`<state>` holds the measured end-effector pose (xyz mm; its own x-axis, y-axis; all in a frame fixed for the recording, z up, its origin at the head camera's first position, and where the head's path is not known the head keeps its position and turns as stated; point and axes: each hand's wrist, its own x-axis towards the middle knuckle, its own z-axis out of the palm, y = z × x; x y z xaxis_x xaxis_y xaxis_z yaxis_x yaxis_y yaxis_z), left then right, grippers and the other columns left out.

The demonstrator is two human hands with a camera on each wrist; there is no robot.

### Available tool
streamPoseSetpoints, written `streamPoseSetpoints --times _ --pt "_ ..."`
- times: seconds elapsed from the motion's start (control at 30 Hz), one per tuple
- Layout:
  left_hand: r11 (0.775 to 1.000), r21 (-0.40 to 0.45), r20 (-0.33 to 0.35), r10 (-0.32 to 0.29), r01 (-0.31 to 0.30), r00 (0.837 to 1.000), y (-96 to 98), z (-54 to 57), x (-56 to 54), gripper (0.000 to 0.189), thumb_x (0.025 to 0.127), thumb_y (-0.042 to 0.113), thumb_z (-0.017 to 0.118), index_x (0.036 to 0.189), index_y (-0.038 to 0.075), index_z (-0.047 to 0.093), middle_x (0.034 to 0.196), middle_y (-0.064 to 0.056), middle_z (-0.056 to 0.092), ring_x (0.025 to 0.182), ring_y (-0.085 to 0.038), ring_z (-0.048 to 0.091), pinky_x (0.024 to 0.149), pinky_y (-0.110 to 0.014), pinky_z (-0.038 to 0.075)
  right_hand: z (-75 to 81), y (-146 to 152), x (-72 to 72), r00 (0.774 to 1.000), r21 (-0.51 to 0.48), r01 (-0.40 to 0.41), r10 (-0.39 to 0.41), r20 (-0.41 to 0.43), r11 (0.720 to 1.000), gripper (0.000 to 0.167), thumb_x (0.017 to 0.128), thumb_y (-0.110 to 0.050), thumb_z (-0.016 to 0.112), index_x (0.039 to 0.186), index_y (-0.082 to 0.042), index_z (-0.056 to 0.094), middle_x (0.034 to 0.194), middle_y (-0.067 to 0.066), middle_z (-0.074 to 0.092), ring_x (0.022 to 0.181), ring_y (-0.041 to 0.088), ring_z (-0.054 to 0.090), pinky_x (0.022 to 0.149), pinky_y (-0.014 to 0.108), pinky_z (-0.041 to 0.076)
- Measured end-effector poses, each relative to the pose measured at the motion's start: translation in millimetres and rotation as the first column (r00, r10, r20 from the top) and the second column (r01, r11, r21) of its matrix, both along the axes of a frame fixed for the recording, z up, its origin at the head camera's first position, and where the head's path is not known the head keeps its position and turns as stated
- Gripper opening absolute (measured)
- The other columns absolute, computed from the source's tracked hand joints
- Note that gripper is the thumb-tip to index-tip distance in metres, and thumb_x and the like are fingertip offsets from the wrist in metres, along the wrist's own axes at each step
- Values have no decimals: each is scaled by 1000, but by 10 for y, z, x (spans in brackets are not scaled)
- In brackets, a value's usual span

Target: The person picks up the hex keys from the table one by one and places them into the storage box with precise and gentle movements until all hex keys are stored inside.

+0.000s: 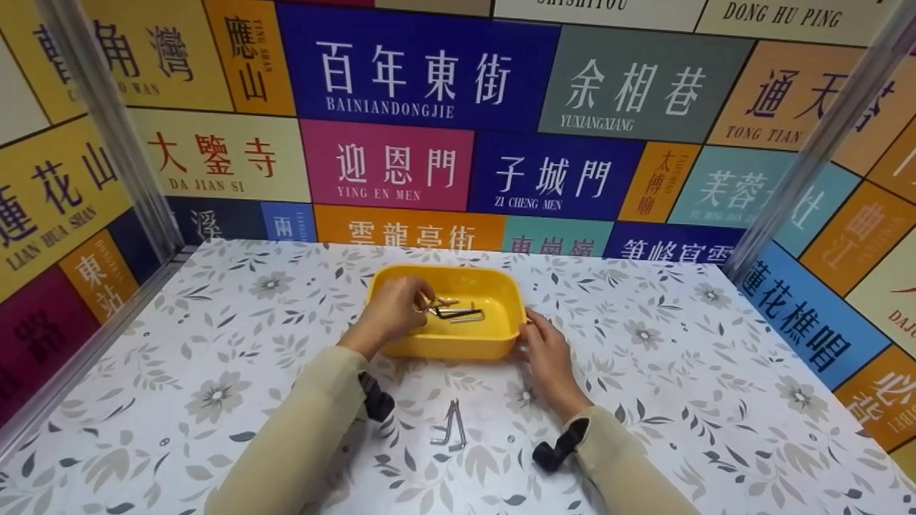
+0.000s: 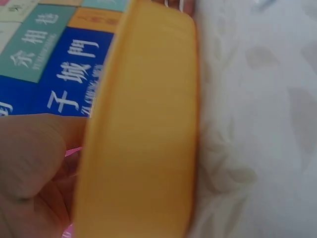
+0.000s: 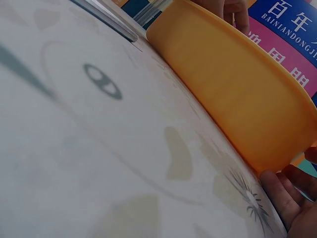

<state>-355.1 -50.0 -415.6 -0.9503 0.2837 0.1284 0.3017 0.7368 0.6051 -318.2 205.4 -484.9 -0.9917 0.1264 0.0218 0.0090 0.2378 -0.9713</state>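
Note:
A yellow plastic box stands on the table with several metal pieces inside. Among them are L-shaped hex keys, and a brass-toned piece lies just behind. My left hand reaches over the box's left side, its fingers bent down beside the keys. In the left wrist view the yellow wall hides those fingertips, so whether they pinch a key cannot be told. My right hand holds the box's near right corner from outside, fingers around it in the right wrist view.
Two L-shaped hex keys lie close together on the flowered tablecloth, between the forearms. Behind the table rises a wall of coloured signs. Clear upright panels with metal-like edges border the table.

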Motion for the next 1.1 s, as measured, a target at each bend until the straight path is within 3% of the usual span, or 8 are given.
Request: streamPoseSetpoints --times 0.1,0.37,0.67,0.93,1.1 --pt "1000 -15 18 -6 6 1000 -28 -46 -30 30 80 -3 69 108 5 72 99 -11 74 93 -23 67 83 -36 54 -10 -7 -6 1000 3 5 -5 -12 1000 52 102 -27 42 153 -17 44 143 8 59 112 24 65 93 35 58" --pt "997 -75 128 4 6 992 16 -19 -93 22 85 2 72 107 6 74 97 -9 72 87 -20 60 78 -31 51 2 1 -11 999 27 14 -13 -34 1000 51 102 -26 42 152 -17 44 142 11 60 111 25 66 94 37 58" --pt "986 -163 192 71 -39 979 56 -64 -144 22 85 1 67 105 7 76 111 -9 72 98 -25 60 90 -37 52 -23 -18 0 1000 41 26 -26 -12 999 52 101 -28 43 152 -19 45 145 6 59 114 23 64 96 37 57" --pt "972 -219 107 108 -83 988 82 -141 -217 20 82 -5 66 96 5 77 103 -9 74 92 -24 62 90 -40 54 -12 -24 1 1000 37 24 -23 -16 999 51 101 -27 43 151 -20 46 140 5 62 109 22 65 93 36 58" --pt "964 -240 38 123 -111 992 121 -177 -235 16 81 -4 66 89 5 77 95 -9 73 82 -23 59 82 -39 54 -36 -10 2 998 15 17 -16 -58 1000 50 102 -24 43 151 -15 47 139 11 62 104 23 67 87 35 60"
